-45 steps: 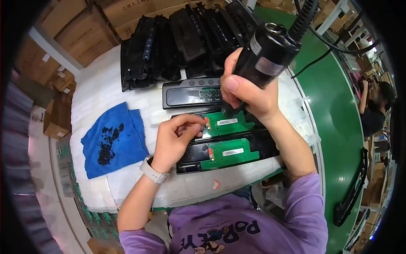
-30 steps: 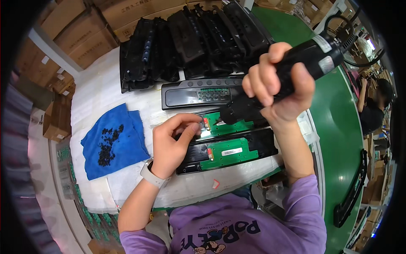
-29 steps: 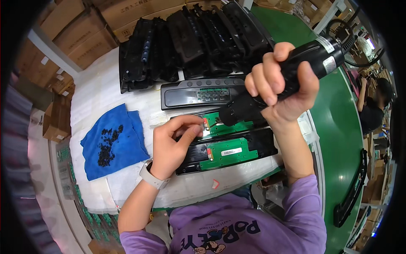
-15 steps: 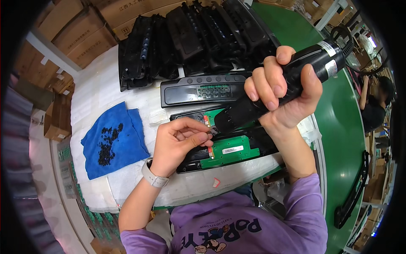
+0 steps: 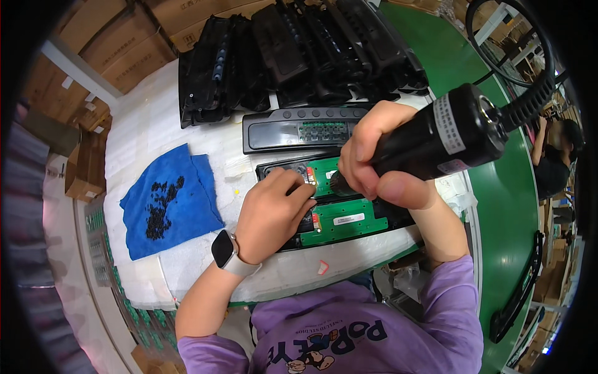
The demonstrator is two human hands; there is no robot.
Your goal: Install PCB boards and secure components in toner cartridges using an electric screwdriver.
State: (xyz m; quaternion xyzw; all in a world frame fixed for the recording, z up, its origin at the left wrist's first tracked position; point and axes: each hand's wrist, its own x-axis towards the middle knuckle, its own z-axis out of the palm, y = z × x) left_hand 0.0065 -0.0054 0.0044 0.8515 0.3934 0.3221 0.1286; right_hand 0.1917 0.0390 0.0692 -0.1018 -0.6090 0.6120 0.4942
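Observation:
My right hand (image 5: 380, 156) is wrapped around a black electric screwdriver (image 5: 436, 134), its nose tilted down to the upper green circuit board (image 5: 325, 168). The bit's tip is hidden. A lower green circuit board (image 5: 374, 215) with a white label lies nearer me; both boards sit in black plastic housings (image 5: 308, 240). My left hand (image 5: 274, 209) rests over the left part of the housings with its fingers curled and thumb drawn in. Whatever lies between those fingertips is hidden. Small black screws (image 5: 163, 209) are heaped on a blue cloth (image 5: 140, 240) to the left.
Another black housing with round buttons (image 5: 265, 134) lies just beyond the boards. Several black housings (image 5: 283, 56) are stacked at the back. A thick cable (image 5: 542, 93) loops from the screwdriver at right. Cardboard boxes (image 5: 118, 56) stand behind the white-covered table (image 5: 134, 118).
The screwdriver's rear end has swung lower and toward me, its nose now over the upper board. My left fingers have left the screwdriver's tip and curled over the housings.

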